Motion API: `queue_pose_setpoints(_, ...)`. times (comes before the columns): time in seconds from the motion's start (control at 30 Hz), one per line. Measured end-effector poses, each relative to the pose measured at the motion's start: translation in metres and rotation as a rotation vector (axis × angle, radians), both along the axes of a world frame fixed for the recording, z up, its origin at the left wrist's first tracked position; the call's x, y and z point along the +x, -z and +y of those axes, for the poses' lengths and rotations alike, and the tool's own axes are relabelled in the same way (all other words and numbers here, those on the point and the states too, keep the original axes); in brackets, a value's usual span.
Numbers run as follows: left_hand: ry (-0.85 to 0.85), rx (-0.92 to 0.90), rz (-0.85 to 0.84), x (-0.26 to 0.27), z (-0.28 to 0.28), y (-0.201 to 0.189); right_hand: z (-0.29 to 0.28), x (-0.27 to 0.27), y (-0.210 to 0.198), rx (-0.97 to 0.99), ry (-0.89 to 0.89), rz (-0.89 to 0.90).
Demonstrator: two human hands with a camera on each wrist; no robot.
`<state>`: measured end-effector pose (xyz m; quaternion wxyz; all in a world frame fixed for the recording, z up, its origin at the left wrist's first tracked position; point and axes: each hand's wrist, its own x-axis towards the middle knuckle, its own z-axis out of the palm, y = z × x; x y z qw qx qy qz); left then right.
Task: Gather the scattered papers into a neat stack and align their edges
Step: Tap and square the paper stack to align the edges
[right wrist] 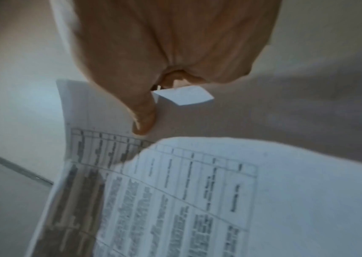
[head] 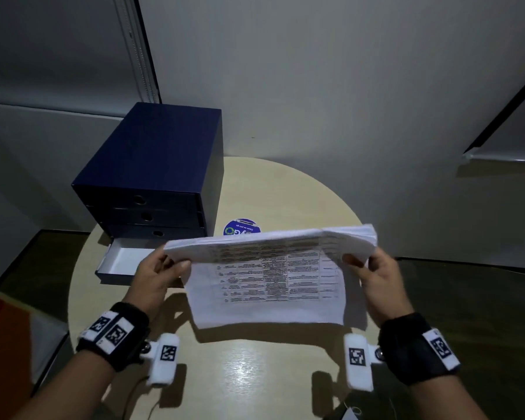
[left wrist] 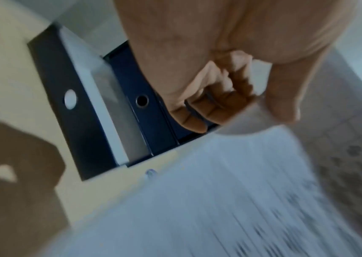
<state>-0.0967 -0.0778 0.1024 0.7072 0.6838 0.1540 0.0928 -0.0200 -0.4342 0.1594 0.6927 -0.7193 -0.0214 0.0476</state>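
Note:
A bundle of white papers (head: pixel 270 280) printed with tables hangs above the round table, held up by both hands. Its top part folds over away from me and the front sheet droops toward me. My left hand (head: pixel 161 274) grips the bundle's left edge, with the thumb on the front and the fingers curled behind. My right hand (head: pixel 373 274) pinches the right edge the same way. In the left wrist view the papers (left wrist: pixel 219 200) are blurred below the left hand (left wrist: pixel 230 97). The right wrist view shows the printed sheets (right wrist: pixel 175 200) under the right hand's thumb (right wrist: pixel 144 120).
A dark blue drawer box (head: pixel 152 174) stands at the table's back left, its bottom drawer (head: pixel 119 265) pulled open and white inside. A round blue sticker (head: pixel 240 227) lies behind the papers. The beige table (head: pixel 249 374) is glossy near me. A dark floor surrounds it.

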Motion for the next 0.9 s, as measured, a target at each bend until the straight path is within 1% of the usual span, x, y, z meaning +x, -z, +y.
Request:
queue_pose_setpoints(0.03, -0.016, -0.061, -0.002, 0.002, -0.008, -0.001, 0.002, -0.003, 0.012, 0.031, 0.018, 0.034)
queue_pose_setpoints(0.1, -0.062, -0.111, -0.011, 0.008, -0.022, 0.001, 0.006, -0.007, 0.036, 0.026, 0.058, 0.085)
queue_pose_setpoints(0.17, -0.128, -0.044, -0.027, 0.009, -0.028, 0.005, 0.007, -0.012, 0.056, 0.019, 0.099, 0.134)
queue_pose_setpoints(0.23, -0.156, 0.018, -0.024, 0.004, -0.032, 0.012, 0.006, -0.018, 0.069, 0.016, 0.119, 0.17)
queue_pose_setpoints(0.3, -0.091, 0.063, 0.025, -0.005, -0.035, 0.027, 0.005, -0.027, 0.083, -0.032, 0.097, 0.203)
queue_pose_setpoints(0.37, 0.006, 0.029, 0.107, -0.014, -0.038, 0.04, 0.005, -0.035, 0.098, -0.095, 0.075, 0.206)
queue_pose_setpoints(0.4, 0.027, 0.07, 0.121, -0.016, -0.038, 0.044, 0.006, -0.037, 0.103, -0.112, 0.085, 0.199)
queue_pose_setpoints(0.47, 0.042, 0.187, 0.122, -0.015, -0.04, 0.051, 0.01, -0.039, 0.103, -0.129, 0.105, 0.185)
queue_pose_setpoints(0.5, 0.036, 0.199, 0.135, -0.013, -0.042, 0.051, 0.013, -0.039, 0.099, -0.129, 0.104, 0.183)
queue_pose_setpoints(0.57, -0.007, 0.178, 0.142, -0.009, -0.048, 0.047, 0.015, -0.039, 0.089, -0.077, 0.103, 0.163)
queue_pose_setpoints(0.63, -0.033, 0.118, 0.088, -0.009, -0.048, 0.046, 0.015, -0.039, 0.08, -0.017, 0.115, 0.127)
queue_pose_setpoints(0.7, -0.036, 0.083, 0.051, -0.01, -0.043, 0.051, 0.013, -0.038, 0.082, -0.06, 0.13, 0.092)
queue_pose_setpoints(0.8, 0.004, 0.071, -0.008, -0.012, -0.038, 0.05, 0.01, -0.038, 0.087, -0.131, 0.161, 0.043)
queue_pose_setpoints(0.9, -0.001, 0.079, -0.113, -0.005, -0.039, 0.043, 0.011, -0.033, 0.086, -0.1, 0.224, -0.016)
